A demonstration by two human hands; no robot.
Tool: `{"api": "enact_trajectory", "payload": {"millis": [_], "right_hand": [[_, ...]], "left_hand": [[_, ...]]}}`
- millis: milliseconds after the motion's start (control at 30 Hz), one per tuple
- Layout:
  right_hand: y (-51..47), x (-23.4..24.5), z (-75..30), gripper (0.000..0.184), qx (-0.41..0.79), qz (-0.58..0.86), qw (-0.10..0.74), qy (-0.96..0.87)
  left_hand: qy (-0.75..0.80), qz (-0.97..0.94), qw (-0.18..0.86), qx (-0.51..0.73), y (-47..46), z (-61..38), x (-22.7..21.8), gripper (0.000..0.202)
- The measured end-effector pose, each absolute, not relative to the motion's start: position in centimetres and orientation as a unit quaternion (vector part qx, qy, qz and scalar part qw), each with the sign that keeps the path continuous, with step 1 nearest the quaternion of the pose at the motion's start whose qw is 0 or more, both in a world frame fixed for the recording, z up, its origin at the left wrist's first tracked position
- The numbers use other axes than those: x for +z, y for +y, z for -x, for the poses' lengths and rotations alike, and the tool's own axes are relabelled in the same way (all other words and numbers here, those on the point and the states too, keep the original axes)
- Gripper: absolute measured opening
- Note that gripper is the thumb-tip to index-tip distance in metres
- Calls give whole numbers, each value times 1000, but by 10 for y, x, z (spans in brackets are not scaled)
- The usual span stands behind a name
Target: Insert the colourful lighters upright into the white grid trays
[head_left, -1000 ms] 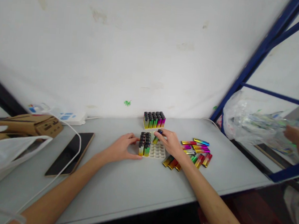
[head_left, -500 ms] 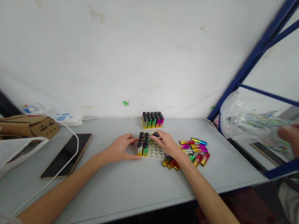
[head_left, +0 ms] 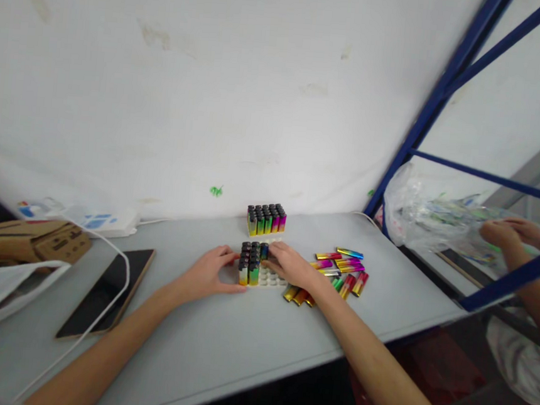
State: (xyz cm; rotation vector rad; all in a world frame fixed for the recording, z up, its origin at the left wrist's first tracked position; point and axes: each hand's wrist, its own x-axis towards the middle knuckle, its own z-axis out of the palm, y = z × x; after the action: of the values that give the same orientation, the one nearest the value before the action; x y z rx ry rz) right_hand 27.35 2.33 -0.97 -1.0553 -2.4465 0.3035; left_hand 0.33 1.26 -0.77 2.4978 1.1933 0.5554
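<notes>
Head view: the grey table point(head_left: 248, 345) bears a white tray point(head_left: 271, 279), the mark for all else. Far right of the tray, another person's hands point(head_left: 498, 234) are at a clear plastic bag point(head_left: 420, 212). Well left of it lies a phone point(head_left: 106, 292). The left hand point(head_left: 204, 274) cups the tray's left edge, fingers spread. The right hand point(head_left: 290, 266) reaches in from the tray's right, fingertips pinching a lighter point(head_left: 264, 251) that stands upright in its back row. Just right of the tray lie loose lighters point(head_left: 339, 271); behind it stands a full pack point(head_left: 266, 220).

Lighter point(head_left: 264, 251), tilted before, now upright in tray point(head_left: 273, 280); right hand point(head_left: 289, 266) lowered.
</notes>
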Motion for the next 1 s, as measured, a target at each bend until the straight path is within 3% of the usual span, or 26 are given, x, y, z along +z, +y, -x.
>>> {"api": "enact_trajectory", "payload": {"millis": [167, 233, 433, 567, 833, 1000], "right_hand": [[22, 7, -301, 22, 153, 386, 283, -864], [23, 13, -330, 23, 118, 426, 292, -848], [28, 10, -426, 32, 57, 521, 164, -836], [28, 8, -445, 25, 75, 501, 113, -855], [13, 25, -403, 36, 166, 530, 294, -778], [25, 32, -353, 43, 297, 464, 482, -681]], "left_hand": [[419, -874, 161, 186, 14, -3, -10, 59], [419, -875, 162, 181, 15, -3, -10, 61], [418, -877, 157, 178, 14, -3, -9, 61], [424, -874, 158, 177, 13, -4, -7, 59], [417, -875, 158, 186, 14, -2, -12, 62], [419, -875, 159, 184, 14, -1, -12, 61]]}}
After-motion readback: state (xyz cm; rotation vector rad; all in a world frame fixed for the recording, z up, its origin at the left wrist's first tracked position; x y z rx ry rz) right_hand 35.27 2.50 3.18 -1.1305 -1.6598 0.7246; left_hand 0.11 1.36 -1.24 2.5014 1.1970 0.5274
